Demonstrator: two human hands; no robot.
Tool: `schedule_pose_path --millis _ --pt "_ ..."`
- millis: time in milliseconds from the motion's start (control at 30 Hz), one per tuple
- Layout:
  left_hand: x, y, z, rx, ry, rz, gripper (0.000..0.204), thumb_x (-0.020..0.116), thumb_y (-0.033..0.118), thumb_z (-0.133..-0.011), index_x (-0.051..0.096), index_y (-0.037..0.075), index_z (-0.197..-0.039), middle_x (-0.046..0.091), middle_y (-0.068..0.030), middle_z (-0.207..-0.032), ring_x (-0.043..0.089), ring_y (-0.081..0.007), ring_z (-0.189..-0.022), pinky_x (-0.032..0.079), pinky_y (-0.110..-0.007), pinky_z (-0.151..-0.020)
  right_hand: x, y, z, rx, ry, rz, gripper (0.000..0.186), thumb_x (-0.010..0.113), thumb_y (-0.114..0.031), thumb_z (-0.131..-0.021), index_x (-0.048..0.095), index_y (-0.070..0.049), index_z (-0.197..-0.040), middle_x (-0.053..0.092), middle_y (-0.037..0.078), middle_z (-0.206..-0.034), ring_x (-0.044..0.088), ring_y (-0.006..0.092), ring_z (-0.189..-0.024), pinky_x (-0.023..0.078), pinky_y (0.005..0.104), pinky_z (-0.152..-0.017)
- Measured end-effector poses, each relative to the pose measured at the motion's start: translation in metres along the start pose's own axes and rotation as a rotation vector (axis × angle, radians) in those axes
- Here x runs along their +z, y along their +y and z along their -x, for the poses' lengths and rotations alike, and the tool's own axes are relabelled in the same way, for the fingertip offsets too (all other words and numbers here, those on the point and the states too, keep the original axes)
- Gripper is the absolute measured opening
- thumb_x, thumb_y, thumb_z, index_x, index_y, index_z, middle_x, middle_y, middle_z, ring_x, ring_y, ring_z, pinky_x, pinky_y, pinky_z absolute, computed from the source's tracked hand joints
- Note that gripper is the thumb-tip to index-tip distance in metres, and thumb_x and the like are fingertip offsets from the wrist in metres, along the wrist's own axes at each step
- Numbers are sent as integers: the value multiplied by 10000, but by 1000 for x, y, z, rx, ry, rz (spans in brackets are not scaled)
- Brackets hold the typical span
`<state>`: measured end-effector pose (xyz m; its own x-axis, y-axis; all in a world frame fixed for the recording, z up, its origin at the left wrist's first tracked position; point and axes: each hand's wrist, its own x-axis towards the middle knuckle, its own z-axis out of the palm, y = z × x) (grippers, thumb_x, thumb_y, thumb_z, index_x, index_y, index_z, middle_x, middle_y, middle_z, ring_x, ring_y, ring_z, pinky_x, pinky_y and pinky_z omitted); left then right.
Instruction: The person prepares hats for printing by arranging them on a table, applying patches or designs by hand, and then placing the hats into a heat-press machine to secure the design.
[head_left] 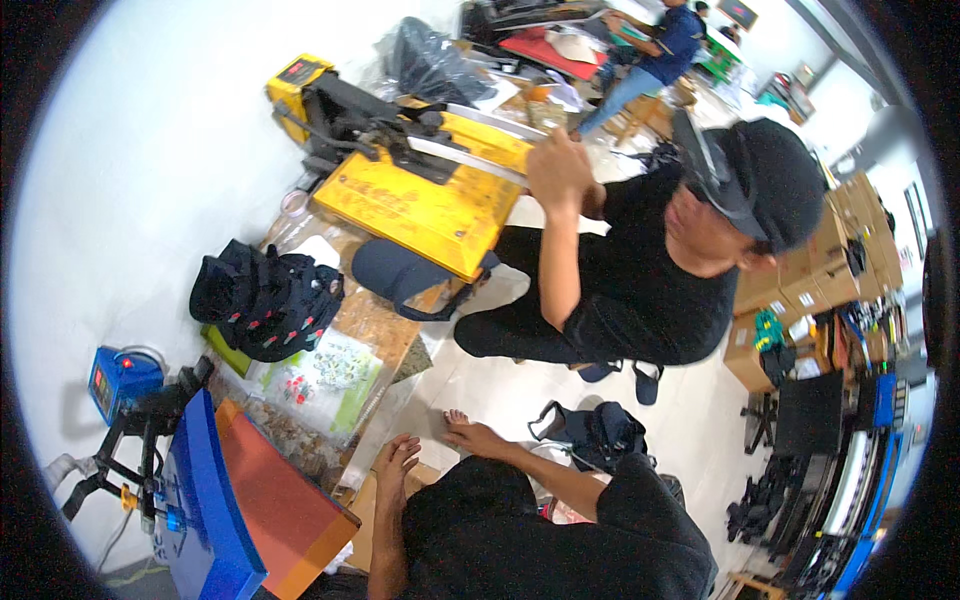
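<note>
My left hand point(397, 458) is near the front edge of the worktable, fingers stretched out and slightly apart, with nothing in it. To its right, my right hand point(478, 438) reaches over my lap with its fingers extended; I see nothing held there. Closest on the table is a clear sheet of small printed pieces point(345, 365), some of them red. Behind it sits a stack of black caps point(265, 300) with small red marks. To the left stands a heat press with a blue upper plate point(205, 500) and an orange-brown lower plate point(280, 490).
Across from me, a co-worker in black point(650, 270) grips the handle of a yellow heat press point(420, 200). A dark cap point(395, 272) lies below it. Black caps and bags point(600, 430) are on the floor to my right. Cardboard boxes point(840, 240) are stacked farther right.
</note>
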<state>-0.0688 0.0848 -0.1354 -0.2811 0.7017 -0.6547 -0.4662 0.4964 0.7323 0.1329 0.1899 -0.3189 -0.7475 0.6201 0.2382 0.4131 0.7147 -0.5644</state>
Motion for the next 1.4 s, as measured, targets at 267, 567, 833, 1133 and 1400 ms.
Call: schedule_pose_path --millis 267,567,833,1133,1400 --pt "5 11 98 220 -441 -103 496 570 307 -994 457 39 -1396 548 -154 -1364 513 -242 -1278 387 -396 -1073 -62 52 202 1018 -392 206 391 633 -402 -837 734 -30 -901 708 234 -963 704 364 -909 566 450 -778" --pt "-4 87 381 1111 -962 612 489 702 376 -871 541 161 -1280 270 -191 -1585 119 -402 -1476 130 -643 -1146 80 -91 336 867 -541 23 462 560 -503 -901 712 -91 -1047 701 188 -1088 681 365 -983 520 446 -854" --pt "-3 72 464 1154 -1039 495 310 729 319 -867 658 237 -1158 323 -241 -1523 177 -481 -1408 176 -690 -1090 20 -113 350 514 -579 -35 420 588 -426 -910 738 -44 -997 729 179 -943 705 312 -898 529 422 -819" --pt "71 31 444 1365 -1203 457 322 674 329 -904 641 181 -1188 384 -231 -1476 248 -454 -1390 212 -639 -1104 26 -132 417 903 -342 -363 450 585 -440 -900 738 -28 -996 715 216 -985 680 402 -937 507 471 -867" --pt "103 -83 294 910 -551 -882 330 576 274 -960 603 37 -1188 548 -185 -1376 511 -366 -1285 393 -452 -1084 16 -120 501 1026 -472 -326 424 522 -486 -928 733 -144 -1062 722 166 -991 682 396 -931 528 473 -803"
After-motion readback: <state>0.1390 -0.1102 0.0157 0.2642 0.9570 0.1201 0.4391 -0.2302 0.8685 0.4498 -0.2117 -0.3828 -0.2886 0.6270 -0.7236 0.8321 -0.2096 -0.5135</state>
